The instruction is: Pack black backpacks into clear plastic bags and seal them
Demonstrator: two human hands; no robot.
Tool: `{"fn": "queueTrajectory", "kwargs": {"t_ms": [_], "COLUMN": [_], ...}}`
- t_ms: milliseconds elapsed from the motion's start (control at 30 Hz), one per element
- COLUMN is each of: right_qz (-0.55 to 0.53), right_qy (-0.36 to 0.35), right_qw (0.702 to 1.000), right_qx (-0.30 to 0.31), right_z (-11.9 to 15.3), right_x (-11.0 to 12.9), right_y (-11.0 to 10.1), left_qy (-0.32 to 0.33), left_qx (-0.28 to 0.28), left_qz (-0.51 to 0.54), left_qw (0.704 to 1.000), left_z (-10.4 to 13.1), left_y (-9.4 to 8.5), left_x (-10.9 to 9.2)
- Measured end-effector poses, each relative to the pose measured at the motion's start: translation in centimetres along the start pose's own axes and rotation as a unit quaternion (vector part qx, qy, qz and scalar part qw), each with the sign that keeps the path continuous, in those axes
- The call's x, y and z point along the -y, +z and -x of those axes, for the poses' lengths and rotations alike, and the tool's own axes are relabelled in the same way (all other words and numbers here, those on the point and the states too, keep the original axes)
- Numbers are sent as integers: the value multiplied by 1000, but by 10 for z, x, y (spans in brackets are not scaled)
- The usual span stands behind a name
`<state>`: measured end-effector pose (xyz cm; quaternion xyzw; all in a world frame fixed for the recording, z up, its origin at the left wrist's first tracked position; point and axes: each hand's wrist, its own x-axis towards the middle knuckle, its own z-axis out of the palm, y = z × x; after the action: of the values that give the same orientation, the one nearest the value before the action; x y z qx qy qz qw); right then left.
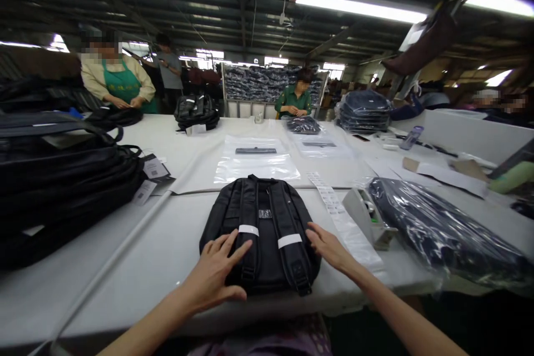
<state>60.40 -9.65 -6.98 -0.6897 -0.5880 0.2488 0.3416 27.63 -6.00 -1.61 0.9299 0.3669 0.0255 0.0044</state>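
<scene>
A black backpack (267, 256) lies on the white table in front of me, its shoulder straps facing up and its top handle pointing away. Each strap carries a white band, one on the left strap (249, 230) and one on the right strap (289, 240). My left hand (217, 272) is over the backpack's lower left side, fingers spread, holding nothing. At the bag's right edge is my right hand (327, 245), its fingers stretched out and near or touching the side; contact is hard to tell.
Stacked black bags (62, 194) with hanging tags rise at left. Clear plastic bags (256, 161) lie beyond the backpack. To the right are a label strip (329, 197), a tape dispenser (369, 217) and plastic-wrapped bags (442, 228). Co-workers stand across the table.
</scene>
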Motion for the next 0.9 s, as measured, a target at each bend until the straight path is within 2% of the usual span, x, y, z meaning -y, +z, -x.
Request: {"fn": "queueTrajectory", "kwargs": {"t_ms": [67,133,233,333,400,467,500,533,567,633,667,733,833,900], "right_qz": [75,99,78,124,172,200,206,208,205,188,179,169,178,183], "right_qy": [-15,-27,-19,-50,-78,-85,-84,-87,-96,-129,-144,-157,-150,-151], "right_qw": [997,995,997,990,981,974,973,971,971,973,973,973,971,969], "right_qx": [-12,-19,-16,-42,-56,-63,-69,-74,-73,-40,-14,28,51,62], "right_z": [-14,-21,-19,-10,-4,1,2,4,5,8,9,11,13,15], "right_x": [15,24,25,21,21,24,26,29,30,32,32,31,27,24], "right_y": [12,25,42,57,64,66,65,63,61,58,57,58,60,59], "left_qy": [24,31,28,40,54,79,83,67,22,-129,-205,-291,-283,-276], "left_qx": [22,36,30,31,39,48,35,-2,-58,-174,-199,-174,-120,-112], "left_qz": [-25,-45,-57,-55,-49,-23,-5,11,24,48,69,131,190,170], "left_qw": [999,998,998,997,997,995,996,998,998,975,956,932,932,939], "left_z": [-7,-13,-16,-17,-18,-18,-18,-18,-19,-22,-23,-23,-14,-3], "left_y": [-2,5,24,37,35,25,19,14,11,13,20,38,61,61], "left_x": [-7,-13,-21,-26,-25,-19,-12,-3,7,32,43,60,62,53]}}
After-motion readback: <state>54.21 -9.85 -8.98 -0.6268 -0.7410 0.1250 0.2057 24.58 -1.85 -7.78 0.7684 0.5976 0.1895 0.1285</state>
